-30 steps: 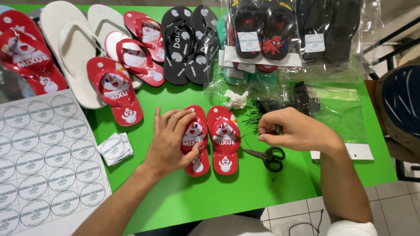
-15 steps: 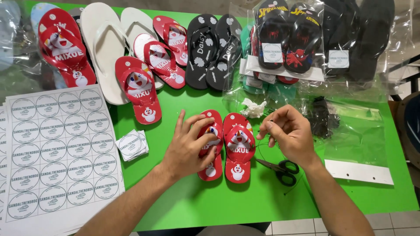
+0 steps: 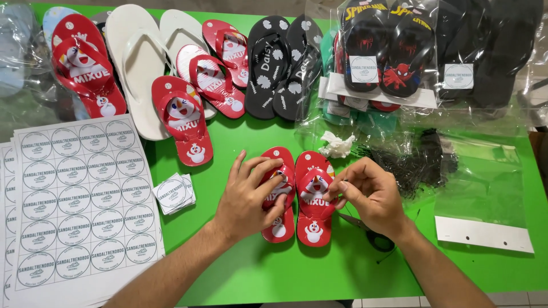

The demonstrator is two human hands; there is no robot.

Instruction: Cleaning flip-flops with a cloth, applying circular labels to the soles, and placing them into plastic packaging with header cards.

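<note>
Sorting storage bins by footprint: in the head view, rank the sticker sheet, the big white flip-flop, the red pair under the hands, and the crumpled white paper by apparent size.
1. Sticker sheet
2. White flip-flop
3. Red pair, partly hidden under the left hand and right hand, so unsure against the flip-flop
4. Crumpled white paper

White sheet of round stickers at left; small sticker stack beside it; clear bagged sandals top right; empty clear bag right.

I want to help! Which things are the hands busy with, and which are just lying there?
In use: small red snowman flip-flop pair; left hand; right hand.

Lying about: white round-sticker sheet; black-handled scissors; large white flip-flops; black flowered flip-flops; clear plastic bag.
</note>
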